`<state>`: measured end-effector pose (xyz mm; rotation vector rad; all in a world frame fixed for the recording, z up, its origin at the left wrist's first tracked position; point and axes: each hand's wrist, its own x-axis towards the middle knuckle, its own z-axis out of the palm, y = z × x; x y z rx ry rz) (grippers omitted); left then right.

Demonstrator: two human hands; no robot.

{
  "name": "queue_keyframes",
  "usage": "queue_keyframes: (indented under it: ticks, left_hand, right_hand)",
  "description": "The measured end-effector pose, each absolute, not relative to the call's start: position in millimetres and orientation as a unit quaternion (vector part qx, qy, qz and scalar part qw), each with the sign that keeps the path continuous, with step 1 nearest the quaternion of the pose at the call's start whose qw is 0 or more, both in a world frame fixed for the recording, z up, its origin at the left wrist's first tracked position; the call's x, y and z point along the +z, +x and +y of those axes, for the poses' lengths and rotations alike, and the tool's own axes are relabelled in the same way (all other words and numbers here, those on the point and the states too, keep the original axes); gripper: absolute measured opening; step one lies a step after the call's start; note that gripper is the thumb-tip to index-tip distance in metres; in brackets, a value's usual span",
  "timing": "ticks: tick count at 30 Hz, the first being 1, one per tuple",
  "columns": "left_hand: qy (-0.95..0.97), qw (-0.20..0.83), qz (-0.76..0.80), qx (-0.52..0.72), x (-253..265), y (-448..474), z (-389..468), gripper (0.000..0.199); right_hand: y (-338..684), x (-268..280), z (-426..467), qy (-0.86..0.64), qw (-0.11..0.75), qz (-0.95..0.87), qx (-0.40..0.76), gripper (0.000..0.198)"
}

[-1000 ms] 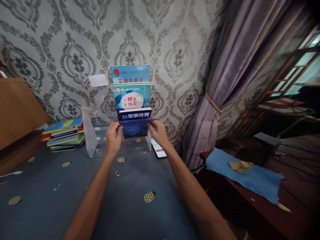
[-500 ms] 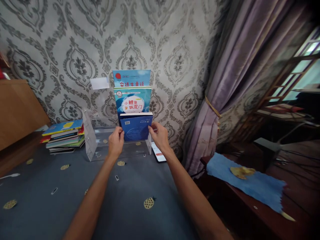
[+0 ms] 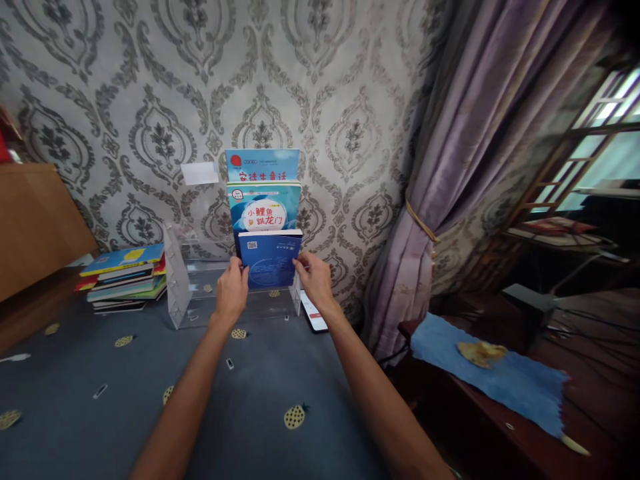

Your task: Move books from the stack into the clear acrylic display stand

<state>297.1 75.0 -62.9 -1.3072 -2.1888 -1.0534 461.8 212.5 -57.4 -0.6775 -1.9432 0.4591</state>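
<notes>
A dark blue book (image 3: 271, 261) stands nearly upright in front of the clear acrylic book rack (image 3: 179, 277), its page edges showing along the top. My left hand (image 3: 233, 287) pinches its left edge, and my right hand (image 3: 312, 275) pinches the right edge. Behind it, a teal book (image 3: 265, 208) with red and black Chinese characters leans in the rack. A light blue book (image 3: 263, 164) rises higher at the back. Whether the dark blue book's bottom edge rests on a rack step cannot be made out.
A stack of books (image 3: 125, 277) lies left of the rack. A phone (image 3: 314, 313) with a lit screen sits behind my right wrist. A white card (image 3: 199, 173) is at the rack's upper left. A blue cloth (image 3: 490, 373) covers part of the side table at right.
The view has tilted slightly upward, so everything sits a bit lower in the picture. Both hands keep their hold on the dark blue book, which stands a little straighter.
</notes>
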Motion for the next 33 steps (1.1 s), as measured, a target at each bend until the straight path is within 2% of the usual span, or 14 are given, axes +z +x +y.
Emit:
queue_keyframes:
  ticks: [9, 13, 16, 33]
  left_hand:
    - [-0.452, 0.191, -0.818, -0.301, -54, 303, 74, 0.016]
    - [-0.452, 0.185, -0.826, -0.281, -51, 304, 73, 0.018]
    - [-0.453, 0.186, -0.829, -0.269, -50, 306, 73, 0.019]
    - [-0.449, 0.206, -0.836, -0.236, -52, 312, 74, 0.025]
  right_hand:
    - [461, -54, 203, -0.348, 0.464, -0.799, 0.159, 0.018]
    - [461, -55, 202, -0.389, 0.480, -0.767, 0.171, 0.021]
    - [461, -57, 205, -0.368, 0.494, -0.770, 0.162, 0.028]
    - [458, -61, 209, -0.337, 0.484, -0.795, 0.141, 0.029]
